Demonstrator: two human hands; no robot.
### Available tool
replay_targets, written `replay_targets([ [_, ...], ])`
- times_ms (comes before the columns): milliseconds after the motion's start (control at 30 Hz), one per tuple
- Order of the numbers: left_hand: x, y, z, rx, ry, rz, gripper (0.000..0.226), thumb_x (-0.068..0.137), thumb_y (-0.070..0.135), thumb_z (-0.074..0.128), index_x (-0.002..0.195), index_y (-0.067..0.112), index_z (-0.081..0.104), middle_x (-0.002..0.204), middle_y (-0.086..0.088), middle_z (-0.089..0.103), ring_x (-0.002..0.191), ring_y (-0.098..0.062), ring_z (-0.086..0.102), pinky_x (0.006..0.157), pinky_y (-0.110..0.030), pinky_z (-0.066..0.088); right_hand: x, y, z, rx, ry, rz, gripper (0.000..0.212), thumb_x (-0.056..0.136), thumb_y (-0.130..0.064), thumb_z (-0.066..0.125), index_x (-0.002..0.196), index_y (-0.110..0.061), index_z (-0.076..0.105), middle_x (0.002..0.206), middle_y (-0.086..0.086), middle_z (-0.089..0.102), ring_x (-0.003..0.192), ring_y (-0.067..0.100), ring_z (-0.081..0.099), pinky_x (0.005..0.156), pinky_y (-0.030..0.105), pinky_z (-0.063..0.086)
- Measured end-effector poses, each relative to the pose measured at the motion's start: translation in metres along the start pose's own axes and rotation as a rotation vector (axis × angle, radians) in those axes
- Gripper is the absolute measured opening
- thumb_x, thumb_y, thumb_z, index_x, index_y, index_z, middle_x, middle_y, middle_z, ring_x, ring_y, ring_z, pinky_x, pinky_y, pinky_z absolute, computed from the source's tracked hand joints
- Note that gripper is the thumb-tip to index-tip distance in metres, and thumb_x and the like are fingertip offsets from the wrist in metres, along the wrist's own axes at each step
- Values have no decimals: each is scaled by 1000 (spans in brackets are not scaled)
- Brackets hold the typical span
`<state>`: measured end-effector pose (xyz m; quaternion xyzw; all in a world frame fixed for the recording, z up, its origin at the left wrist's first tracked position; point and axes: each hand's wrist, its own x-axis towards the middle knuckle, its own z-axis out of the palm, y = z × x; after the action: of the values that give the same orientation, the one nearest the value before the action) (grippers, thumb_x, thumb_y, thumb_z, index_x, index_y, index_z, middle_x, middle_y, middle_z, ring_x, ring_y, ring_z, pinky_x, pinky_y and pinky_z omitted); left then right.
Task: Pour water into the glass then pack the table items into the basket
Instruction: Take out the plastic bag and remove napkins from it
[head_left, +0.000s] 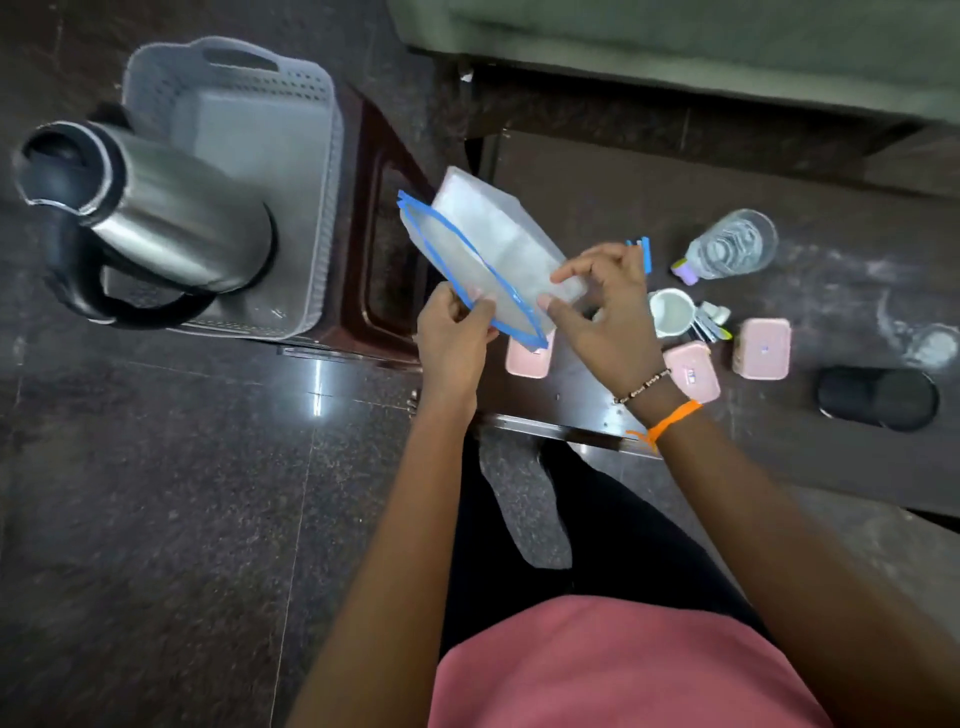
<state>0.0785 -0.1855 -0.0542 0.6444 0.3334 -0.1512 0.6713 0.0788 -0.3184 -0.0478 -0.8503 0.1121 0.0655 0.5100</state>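
Both hands are holding a clear pouch with a blue zip edge, above the left end of the dark table. The left hand is pinching the blue edge — fingers clamped on it. The right hand is gripping the other side, thumb against the plastic. The grey basket is sitting on a stool to the left, with a steel kettle inside. The glass is lying further right on the table.
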Motion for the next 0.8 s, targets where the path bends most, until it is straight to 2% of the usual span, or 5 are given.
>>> replay_targets([
  [100, -16, -12, 20, 54, -70, 26, 19, 86, 0, 54, 85, 17, 60, 88, -7, 65, 84, -18, 62, 80, -38, 55, 3, 15, -26, -69, -36, -48, 27, 74, -8, 73, 97, -1, 61, 101, 6, 51, 100, 24, 52, 94, 36, 44],
  [400, -40, -26, 61, 356, -88, 110, 15, 82, 7, 62, 69, 11, 54, 65, -10, 52, 61, -17, 47, 63, -31, 42, 1, 33, -60, -46, -147, 50, 34, 72, 7, 57, 89, -13, 35, 81, 7, 53, 57, 12, 46, 57, 20, 38],
  [600, -38, -28, 58, 300, 209, 100, 20, 83, 10, 56, 69, 24, 52, 58, 5, 45, 56, -12, 42, 61, -28, 41, -7, 38, -78, -610, 39, -19, 29, 72, 9, 45, 92, -10, 53, 107, 13, 48, 74, 30, 45, 56, 33, 31],
  [700, -40, -25, 63, 306, 133, 138, 23, 84, 9, 54, 70, 26, 53, 59, 7, 45, 58, -10, 44, 64, -30, 43, -10, 35, -81, -613, 71, -96, 29, 77, 9, 43, 91, -8, 63, 111, 16, 49, 100, 31, 49, 61, 34, 39],
  [800, -46, -25, 75, 331, 56, 180, 19, 82, 5, 53, 76, 23, 56, 62, 8, 46, 60, -10, 45, 67, -30, 43, -9, 29, -76, -429, 18, -126, 29, 83, 3, 45, 97, -6, 69, 105, 16, 59, 96, 27, 57, 78, 33, 47],
])
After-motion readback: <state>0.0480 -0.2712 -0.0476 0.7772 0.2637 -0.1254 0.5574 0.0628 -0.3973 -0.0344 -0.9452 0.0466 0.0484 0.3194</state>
